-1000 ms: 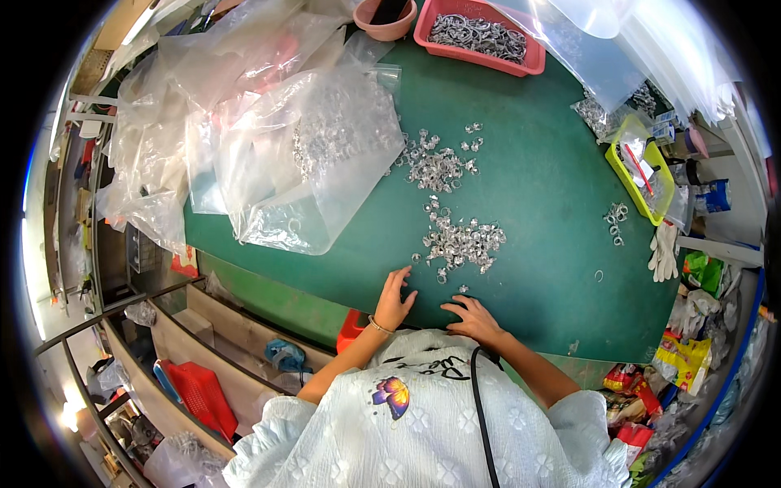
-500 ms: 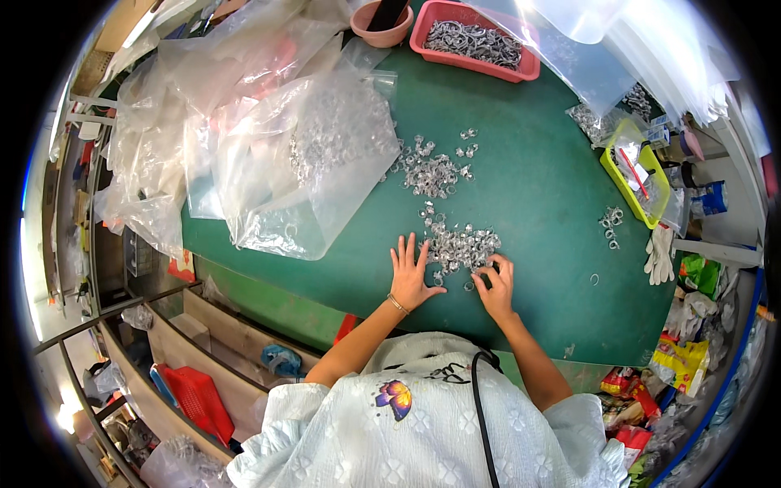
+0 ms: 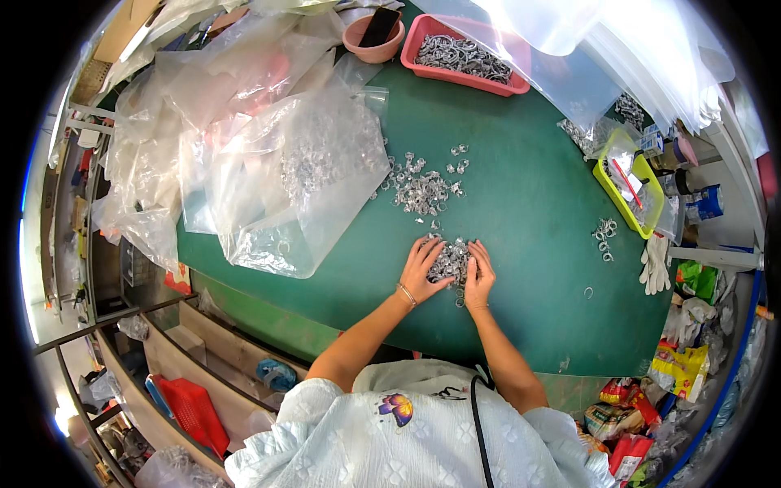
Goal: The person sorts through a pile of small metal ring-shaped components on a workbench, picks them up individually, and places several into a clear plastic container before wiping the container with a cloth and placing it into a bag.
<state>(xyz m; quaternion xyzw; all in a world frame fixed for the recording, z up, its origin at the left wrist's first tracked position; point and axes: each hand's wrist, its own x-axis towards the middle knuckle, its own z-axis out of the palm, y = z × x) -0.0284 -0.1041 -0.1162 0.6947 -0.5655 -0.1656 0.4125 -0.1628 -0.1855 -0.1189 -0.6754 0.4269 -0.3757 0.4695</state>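
Observation:
A heap of small silvery rings with clear, shiny tops [image 3: 448, 262] lies on the green tabletop, between my hands. My left hand [image 3: 420, 275] rests against the heap's left side, fingers stretched forward and thumb pointing in toward the rings. On the opposite side, my right hand [image 3: 480, 278] is curved along the edge with its fingers extended. Both palms face inward, and neither hand visibly grips a single piece. A second, looser heap of the same pieces [image 3: 421, 193] sits farther away. A few rings poke out at the near edge, by my right thumb.
Large clear plastic bags [image 3: 285, 195] cover the table's left. A pink tray [image 3: 521, 84] of metal pieces and a pink bowl [image 3: 376, 54] holding a phone stand at the back. Right: a yellow-green basket [image 3: 606, 180], a small ring cluster [image 3: 604, 236], white gloves [image 3: 655, 264].
Both hands have moved in against the heap, which is now narrower and more compact. My right hand has shifted from a pinch-like pose to lying along the right side. The view has tilted slightly.

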